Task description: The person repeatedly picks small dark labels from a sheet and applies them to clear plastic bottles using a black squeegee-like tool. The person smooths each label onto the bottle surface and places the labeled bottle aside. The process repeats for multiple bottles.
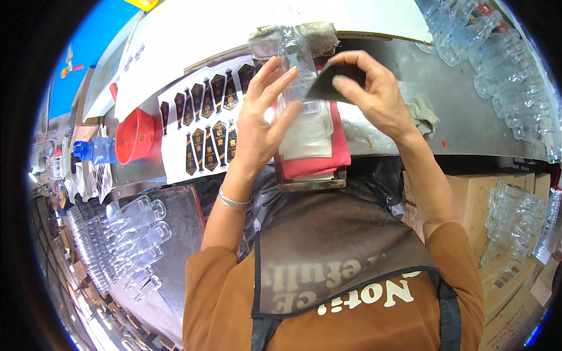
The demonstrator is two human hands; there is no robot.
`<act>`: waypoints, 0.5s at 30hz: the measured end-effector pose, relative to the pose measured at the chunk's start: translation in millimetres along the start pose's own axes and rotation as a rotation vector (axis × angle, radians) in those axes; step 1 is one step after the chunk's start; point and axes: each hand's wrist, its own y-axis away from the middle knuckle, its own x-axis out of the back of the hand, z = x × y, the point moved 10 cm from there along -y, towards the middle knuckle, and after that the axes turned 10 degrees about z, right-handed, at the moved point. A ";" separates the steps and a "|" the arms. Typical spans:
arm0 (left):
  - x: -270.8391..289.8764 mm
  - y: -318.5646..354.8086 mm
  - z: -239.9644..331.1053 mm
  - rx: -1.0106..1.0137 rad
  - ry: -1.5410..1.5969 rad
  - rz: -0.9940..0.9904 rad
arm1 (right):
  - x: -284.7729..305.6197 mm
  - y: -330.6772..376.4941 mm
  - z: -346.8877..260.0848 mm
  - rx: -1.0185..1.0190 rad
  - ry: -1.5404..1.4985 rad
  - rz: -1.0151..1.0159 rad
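Observation:
A clear glass bottle (307, 79) lies before me on a padded rest of white and red cloth (319, 167). Its neck points away, onto a rolled grey cloth (322, 36); small print and a barcode show on its body. My left hand (260, 111) is at the bottle's left side, fingers stretched and spread, with nothing in them; whether they touch the glass is unclear. Pinched between the thumb and fingers of my right hand (377, 93) is a thin dark flat scraper-like piece (328, 82), tilted beside the bottle's right side.
Left of the bottle lies a white sheet (175, 155) with rows of dark tie-shaped stickers. Beyond it are a red bowl (134, 137) and a blue-capped bottle (102, 150). Glass bottles (137, 234) stand at lower left, others (503, 76) at far right, above cartons (462, 193).

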 end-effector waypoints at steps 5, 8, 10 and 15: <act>0.8 0.9 -0.8 0.015 0.038 0.010 | -3.1 -15.5 -49.1 0.275 0.182 -0.015; 0.4 2.1 -1.0 0.039 0.067 0.003 | 1.0 -28.3 -68.5 0.514 0.405 0.120; 1.3 8.1 -11.0 0.082 0.109 -0.009 | -2.9 -35.5 -85.6 0.553 0.403 0.125; -1.7 39.8 -7.2 0.061 0.009 -0.123 | -40.6 -50.9 -92.9 0.603 0.620 -0.082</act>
